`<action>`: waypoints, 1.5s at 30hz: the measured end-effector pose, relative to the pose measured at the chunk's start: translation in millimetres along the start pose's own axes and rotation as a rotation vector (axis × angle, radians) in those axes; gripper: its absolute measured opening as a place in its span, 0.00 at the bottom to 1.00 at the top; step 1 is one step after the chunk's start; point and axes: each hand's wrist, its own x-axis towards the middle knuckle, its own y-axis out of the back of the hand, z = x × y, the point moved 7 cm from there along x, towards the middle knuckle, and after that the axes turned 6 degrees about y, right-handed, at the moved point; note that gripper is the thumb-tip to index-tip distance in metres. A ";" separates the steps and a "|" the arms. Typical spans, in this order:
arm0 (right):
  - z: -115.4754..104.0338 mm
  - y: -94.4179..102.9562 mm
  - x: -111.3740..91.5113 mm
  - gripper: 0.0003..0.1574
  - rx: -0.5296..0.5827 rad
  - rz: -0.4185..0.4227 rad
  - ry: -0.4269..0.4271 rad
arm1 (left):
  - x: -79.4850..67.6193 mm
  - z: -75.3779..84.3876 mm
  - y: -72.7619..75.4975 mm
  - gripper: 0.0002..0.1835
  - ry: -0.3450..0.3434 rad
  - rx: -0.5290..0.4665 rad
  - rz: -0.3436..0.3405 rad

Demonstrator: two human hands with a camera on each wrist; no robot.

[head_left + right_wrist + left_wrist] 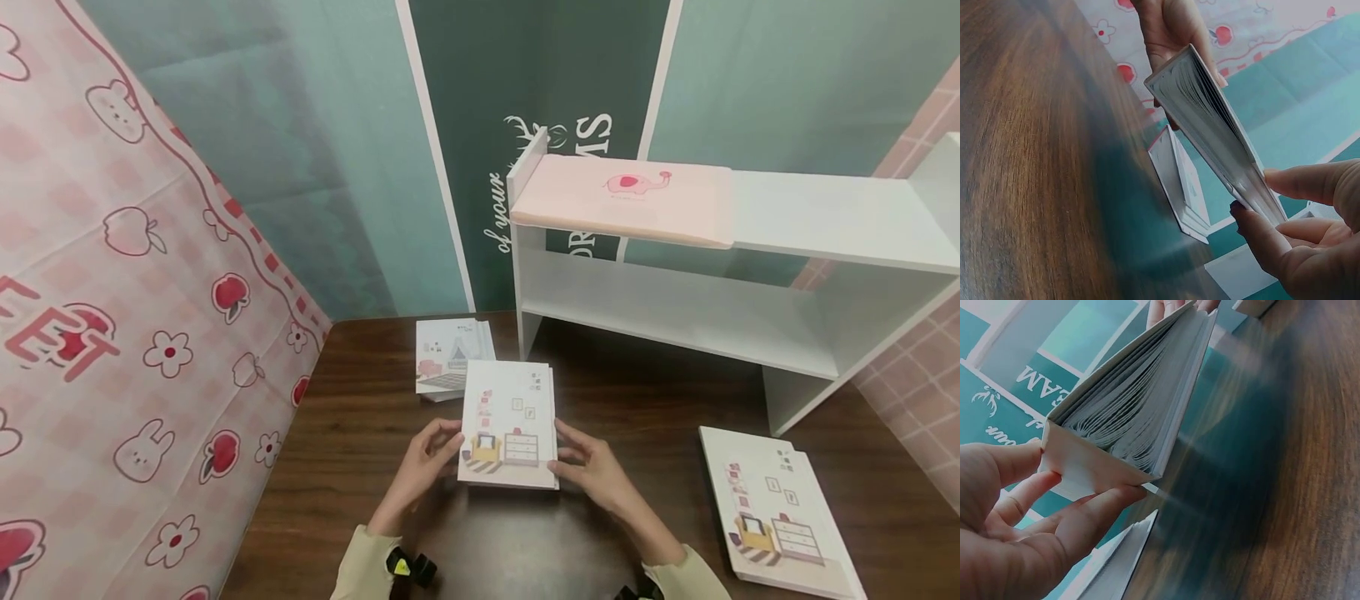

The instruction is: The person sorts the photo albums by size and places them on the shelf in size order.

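Both hands hold a thick white hardcover book (pixel 508 423), its cover printed with a yellow armchair and a dresser. My left hand (pixel 426 462) grips the spine side, with fingertips along the spine (pixel 1088 459) in the left wrist view. At the opposite edge my right hand (pixel 596 467) pinches the covers between thumb and fingers, as the right wrist view shows. The book is raised over the table, its pages (pixel 1200 119) slightly fanned between the covers. Just behind it lies a small stack of white books (pixel 442 354), partly hidden by the held one.
A white two-tier shelf (pixel 675 312) stands at the back right, a pink elephant-print cloth (pixel 622 200) over its top board. More white books (pixel 780 508) lie stacked on the dark wooden table (pixel 360 417) at right. A pink patterned cloth (pixel 150 292) hangs at left.
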 end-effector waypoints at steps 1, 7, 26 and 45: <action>-0.1 0.7 -0.2 0.42 0.003 0.006 -0.003 | 2.7 -3.3 0.5 0.19 -0.002 -0.003 -0.002; -1.6 3.8 -1.3 0.42 -0.020 0.019 0.001 | 13.6 -17.6 2.2 0.19 -0.011 -0.030 -0.010; -12.2 9.6 -3.0 0.42 0.001 0.037 0.025 | 8.1 11.3 -6.9 0.16 -0.053 -0.019 -0.015; -23.3 17.0 -5.7 0.42 -0.041 0.081 0.041 | 22.8 11.6 -8.1 0.16 -0.172 0.018 0.026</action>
